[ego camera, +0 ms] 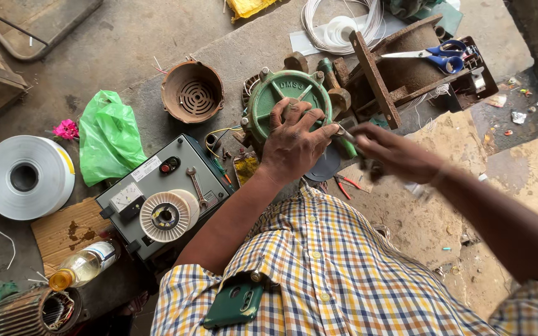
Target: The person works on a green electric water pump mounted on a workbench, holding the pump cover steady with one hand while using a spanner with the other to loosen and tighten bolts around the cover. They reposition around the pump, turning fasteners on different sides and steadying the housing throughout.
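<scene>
Person working on a green motor cover (287, 99)
Left hand (294, 146) is gripping the cover firmly; blurred right hand (393, 152) is closing around a tool, which needs steady alignment

I note a round green motor end cover (287, 102), cast metal with raised spokes, lying face up on the concrete floor, partly covered. A green-handled screwdriver (346, 144) sits at its right edge, blurred.
</scene>
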A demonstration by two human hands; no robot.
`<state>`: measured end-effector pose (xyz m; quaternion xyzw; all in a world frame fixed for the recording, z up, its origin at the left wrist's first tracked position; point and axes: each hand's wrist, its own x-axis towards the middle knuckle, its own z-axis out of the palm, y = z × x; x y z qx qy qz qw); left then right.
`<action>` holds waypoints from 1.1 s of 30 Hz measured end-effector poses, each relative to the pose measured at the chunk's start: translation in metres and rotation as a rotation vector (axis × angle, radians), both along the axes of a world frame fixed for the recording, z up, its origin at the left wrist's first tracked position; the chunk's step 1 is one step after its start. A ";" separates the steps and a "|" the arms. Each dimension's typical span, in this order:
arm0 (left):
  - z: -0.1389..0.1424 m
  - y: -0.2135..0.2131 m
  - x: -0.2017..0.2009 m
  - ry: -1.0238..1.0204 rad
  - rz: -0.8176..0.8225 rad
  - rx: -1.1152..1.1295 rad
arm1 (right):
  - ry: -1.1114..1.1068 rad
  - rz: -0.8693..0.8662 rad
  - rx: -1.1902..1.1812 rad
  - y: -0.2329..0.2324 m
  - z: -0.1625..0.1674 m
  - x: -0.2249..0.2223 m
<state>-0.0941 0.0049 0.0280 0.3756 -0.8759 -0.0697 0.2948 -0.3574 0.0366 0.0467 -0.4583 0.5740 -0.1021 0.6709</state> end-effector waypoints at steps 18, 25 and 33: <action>-0.028 -0.019 0.089 0.670 0.347 0.491 | 0.804 0.546 -0.542 -0.064 0.009 0.019; -0.026 -0.022 0.102 0.622 0.235 0.487 | 0.803 0.956 -1.267 -0.103 0.013 0.024; -0.028 -0.020 0.102 0.606 0.275 0.439 | 0.732 0.485 -0.327 -0.046 -0.001 0.033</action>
